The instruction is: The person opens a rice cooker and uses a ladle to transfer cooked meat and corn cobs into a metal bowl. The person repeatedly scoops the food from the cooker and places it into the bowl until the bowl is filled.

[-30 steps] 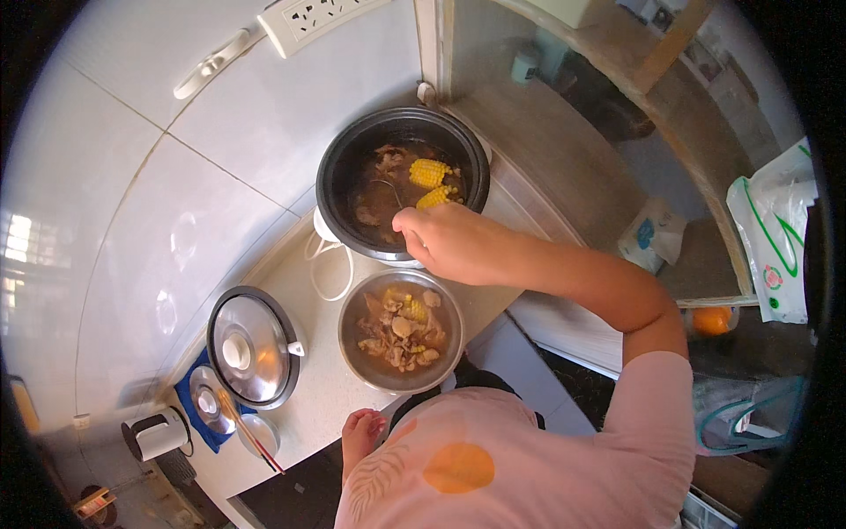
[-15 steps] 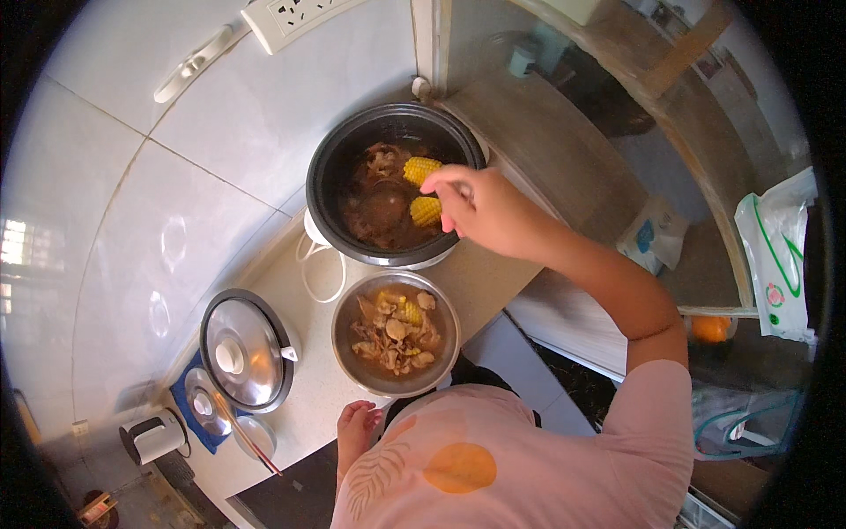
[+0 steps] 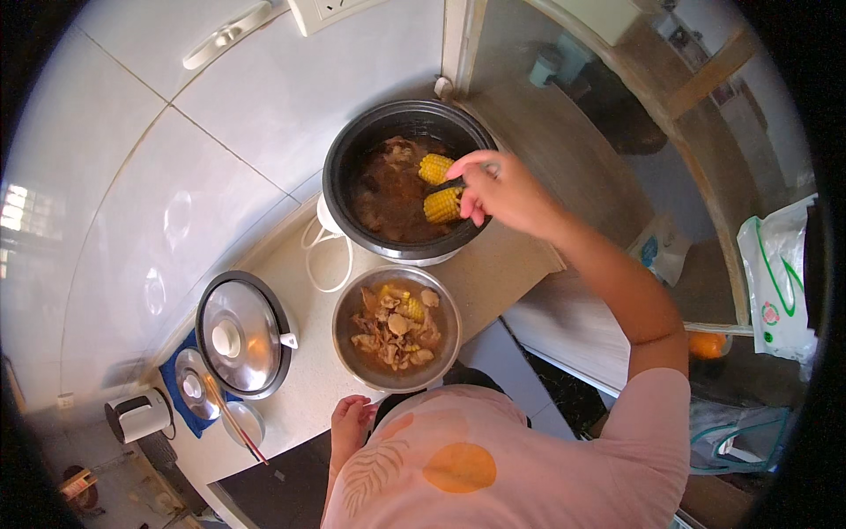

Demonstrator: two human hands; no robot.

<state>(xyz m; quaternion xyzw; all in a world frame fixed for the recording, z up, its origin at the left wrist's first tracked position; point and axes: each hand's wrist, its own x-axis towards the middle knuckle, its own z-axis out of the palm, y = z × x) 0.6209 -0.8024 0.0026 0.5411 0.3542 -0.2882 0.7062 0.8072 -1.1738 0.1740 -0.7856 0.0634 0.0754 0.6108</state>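
Observation:
My right hand (image 3: pixel 498 187) is over the near right side of a black-walled cooking pot (image 3: pixel 339 189), its fingers closed round the dark handle of a utensil (image 3: pixel 449 184). The utensil's other end is hidden in the brown broth. Two pieces of yellow corn (image 3: pixel 442 204) lie on either side of the handle, with meat in the liquid. Just in front of the pot stands a steel bowl (image 3: pixel 345 339) holding meat chunks and corn. My left hand (image 3: pixel 352 421) is low by the counter edge, below that bowl, fingers loosely curled with nothing visible in them.
Left on the counter (image 3: pixel 304 353) sits a lidded pot (image 3: pixel 242 339). Beside it are a smaller lid (image 3: pixel 194 383) on a blue cloth, a white bowl (image 3: pixel 244 426) and chopsticks (image 3: pixel 236 421). A white cord (image 3: pixel 330 284) loops near the pot. Glass panels (image 3: pixel 564 150) stand at right.
The whole view has shifted slightly. My right hand has tilted, and the dark handle now shows between the corn pieces. My left hand stays low by the counter edge.

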